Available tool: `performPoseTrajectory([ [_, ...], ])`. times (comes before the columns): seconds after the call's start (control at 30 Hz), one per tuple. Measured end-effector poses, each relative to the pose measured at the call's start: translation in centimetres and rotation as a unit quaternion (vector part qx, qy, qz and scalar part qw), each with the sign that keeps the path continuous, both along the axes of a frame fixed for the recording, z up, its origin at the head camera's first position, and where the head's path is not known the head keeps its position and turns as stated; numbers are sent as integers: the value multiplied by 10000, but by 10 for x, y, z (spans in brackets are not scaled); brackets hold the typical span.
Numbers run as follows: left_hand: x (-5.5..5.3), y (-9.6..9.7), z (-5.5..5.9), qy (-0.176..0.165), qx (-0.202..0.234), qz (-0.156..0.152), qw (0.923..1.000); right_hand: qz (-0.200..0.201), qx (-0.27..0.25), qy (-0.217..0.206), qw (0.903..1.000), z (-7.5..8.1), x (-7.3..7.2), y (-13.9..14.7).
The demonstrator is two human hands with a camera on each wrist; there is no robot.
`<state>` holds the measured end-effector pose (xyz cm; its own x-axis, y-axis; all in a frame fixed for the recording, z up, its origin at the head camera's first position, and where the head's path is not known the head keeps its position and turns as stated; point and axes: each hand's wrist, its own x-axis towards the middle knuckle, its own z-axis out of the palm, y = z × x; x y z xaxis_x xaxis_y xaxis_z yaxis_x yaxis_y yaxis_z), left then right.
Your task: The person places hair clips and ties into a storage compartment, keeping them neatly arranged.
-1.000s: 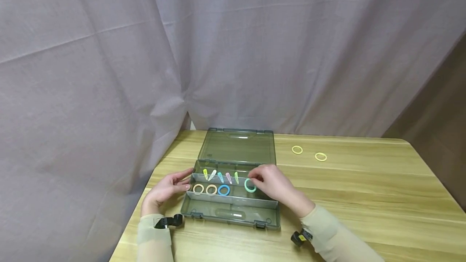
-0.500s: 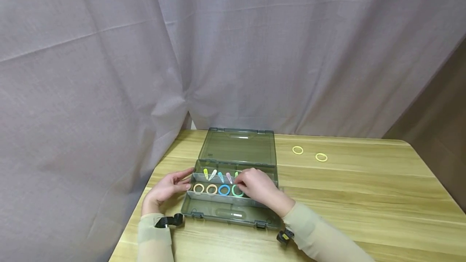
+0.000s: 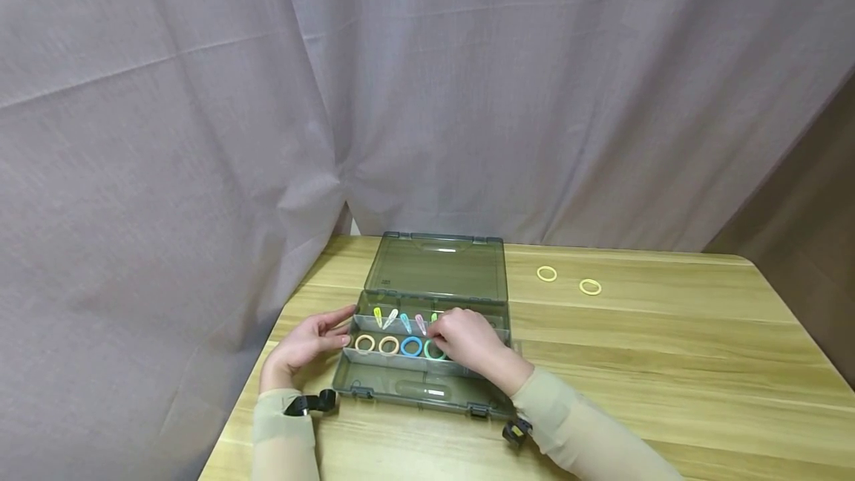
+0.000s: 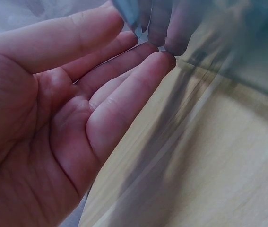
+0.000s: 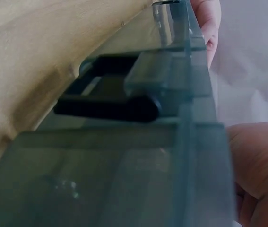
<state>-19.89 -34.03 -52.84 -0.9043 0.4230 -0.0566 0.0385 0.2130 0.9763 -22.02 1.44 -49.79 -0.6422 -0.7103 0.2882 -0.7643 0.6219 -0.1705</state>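
A translucent dark green organizer box [image 3: 374, 381] lies open on the table, divided into long rows. My right hand [image 3: 470, 340] reaches into its middle row and pinches a green ring [image 3: 426, 351] at the upper edge, hiding part of it. Left of that ring, a blue ring [image 3: 411, 356] and two beige rings [image 3: 364, 354] lie in a line. My left hand [image 3: 307, 347] touches the box's left side with thumb and extended fingers; in the left wrist view its fingertips meet the clear wall. Several hair clips [image 3: 405, 324] lie in the back row.
Two yellow rings [image 3: 547, 280] lie on the wooden table [image 3: 668, 347] to the back right. The box's lid [image 3: 434, 273] is folded back flat behind it. A grey curtain [image 3: 467, 95] hangs along the table's far side.
My right hand has carried the green ring leftward and down into the middle row beside the blue ring. The left hand has stayed at the box's side.
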Motion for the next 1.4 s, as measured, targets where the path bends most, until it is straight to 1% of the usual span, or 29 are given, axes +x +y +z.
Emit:
performPoseTrajectory([
  [0.07, 0, 0, 0, 5, 32, -4, 10000, -4, 18, 44, 10000, -1, -1, 0],
  [0.3, -2, -1, -3, 103, 211, -186, 9996, -13, 21, 142, 9999, -2, -1, -1],
  [0.57, -1, 0, -3, -5, 142, -88, 9999, -11, 4, 132, 9999, -2, 0, -1],
  [0.77, 0, -1, -3, 74, 118, -117, 9998, -21, -11, 61, 10000, -1, 1, -1],
  [1.13, 0, -1, -2, 82, 116, -95, 9999, 2, -103, 11, 9999, 3, 1, 2],
  [1.23, 0, -1, -3, 77, 103, -71, 9999, 21, -251, -243, 9994, 4, 0, 4],
  [1.33, 0, -1, -2, 15, 139, -75, 9999, 15, -578, -761, 9954, 4, -1, 9],
  [1.4, 0, -1, -2, 16, 160, -97, 9998, -26, -850, -1153, 9897, 5, -2, 15],
])
